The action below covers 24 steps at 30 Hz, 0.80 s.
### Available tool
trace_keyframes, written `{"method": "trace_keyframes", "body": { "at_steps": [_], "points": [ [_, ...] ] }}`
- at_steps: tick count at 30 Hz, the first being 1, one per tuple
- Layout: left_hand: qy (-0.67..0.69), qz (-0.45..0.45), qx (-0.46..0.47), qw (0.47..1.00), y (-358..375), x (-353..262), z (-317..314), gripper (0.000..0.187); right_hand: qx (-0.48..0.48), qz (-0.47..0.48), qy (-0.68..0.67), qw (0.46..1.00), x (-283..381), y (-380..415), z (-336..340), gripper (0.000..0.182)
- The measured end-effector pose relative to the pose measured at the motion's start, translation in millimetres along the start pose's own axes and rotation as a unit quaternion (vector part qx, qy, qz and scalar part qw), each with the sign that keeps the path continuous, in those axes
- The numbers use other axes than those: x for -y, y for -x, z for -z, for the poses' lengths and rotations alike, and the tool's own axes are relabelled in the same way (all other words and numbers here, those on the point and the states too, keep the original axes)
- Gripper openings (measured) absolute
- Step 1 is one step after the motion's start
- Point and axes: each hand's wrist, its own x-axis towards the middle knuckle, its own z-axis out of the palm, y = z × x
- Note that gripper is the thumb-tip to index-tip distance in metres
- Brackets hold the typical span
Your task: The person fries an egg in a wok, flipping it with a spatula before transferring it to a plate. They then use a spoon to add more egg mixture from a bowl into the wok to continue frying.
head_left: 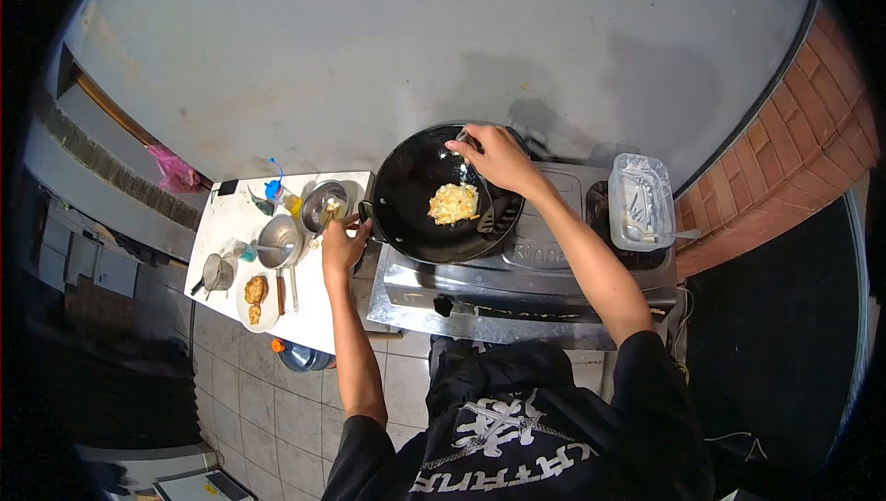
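Observation:
A black wok point(401, 178) sits on the stove with a yellow-and-white piece of fried egg point(454, 204) in it. My right hand point(496, 158) is over the far side of the wok, closed round the handle of a spatula point(489, 217). The spatula's dark slotted blade rests inside the wok, just right of the egg. At the wok's left side, my left hand point(343, 244) is closed on the loop handle point(366, 210), its fingertips partly hidden.
Left of the stove point(425, 291), a white table point(221, 215) bears a metal bowl point(314, 215), a small pot point(273, 250), a strainer point(219, 273), a bottle point(288, 200) and a plate point(268, 318) of fried food. A clear plastic container point(640, 195) stands on the stove's right side.

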Motion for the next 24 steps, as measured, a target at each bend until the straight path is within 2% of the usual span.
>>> {"method": "trace_keyframes", "body": {
  "at_steps": [5,8,17,20,24],
  "points": [
    [0.007,-0.009,-0.002,1.0,0.8,-0.3,-0.6,0.039,-0.024,-0.01,-0.038,0.999,7.2,-1.4,-1.4,0.046],
    [0.006,-0.004,0.002,1.0,1.4,-0.9,-0.2,0.039,-0.031,0.016,-0.002,0.999,4.2,-1.6,-8.7,0.039],
    [0.006,0.007,0.0,1.0,1.7,-0.7,0.6,0.039,0.011,0.015,0.019,1.0,14.5,0.0,-14.3,0.041],
    [-0.02,-0.032,-0.009,0.999,-1.6,9.0,-2.8,0.039,0.014,0.033,0.048,0.998,13.8,-2.6,-15.7,0.041],
    [0.016,0.002,0.007,1.0,5.1,-8.0,4.2,0.04,0.02,0.07,0.066,0.995,14.9,-8.1,-13.0,0.042]
  ]
}}
